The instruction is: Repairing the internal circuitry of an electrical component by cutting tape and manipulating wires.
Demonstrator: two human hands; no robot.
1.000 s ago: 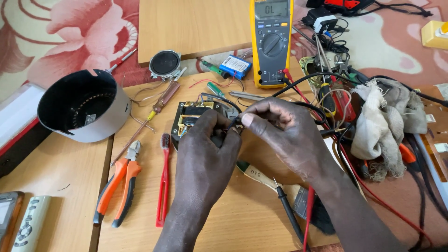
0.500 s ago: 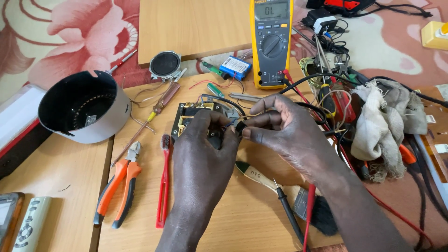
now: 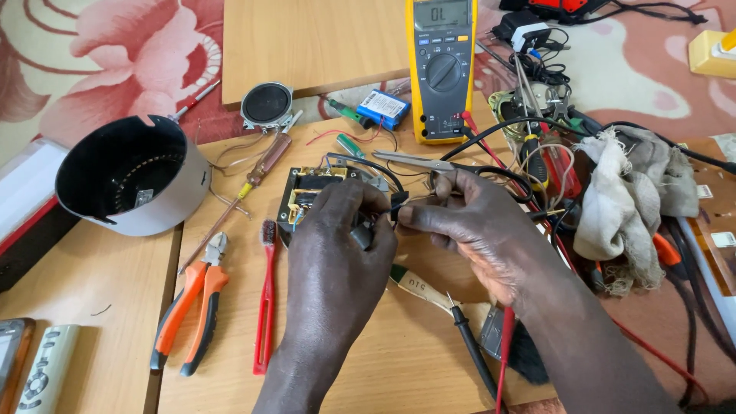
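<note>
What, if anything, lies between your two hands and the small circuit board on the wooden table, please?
Nothing visible does: the left hand already rests over the small circuit board, and the right hand pinches a thin black wire beside it.

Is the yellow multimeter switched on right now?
On. The yellow multimeter lies flat above the hands with its screen lit and showing digits; the dial position is too small to read.

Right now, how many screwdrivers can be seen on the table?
3: a brown-handled screwdriver lies left of the circuit board; a small red-tipped one sits past the round black housing; a red-handled one stands in the wire tangle. Others may be hidden there.
</note>
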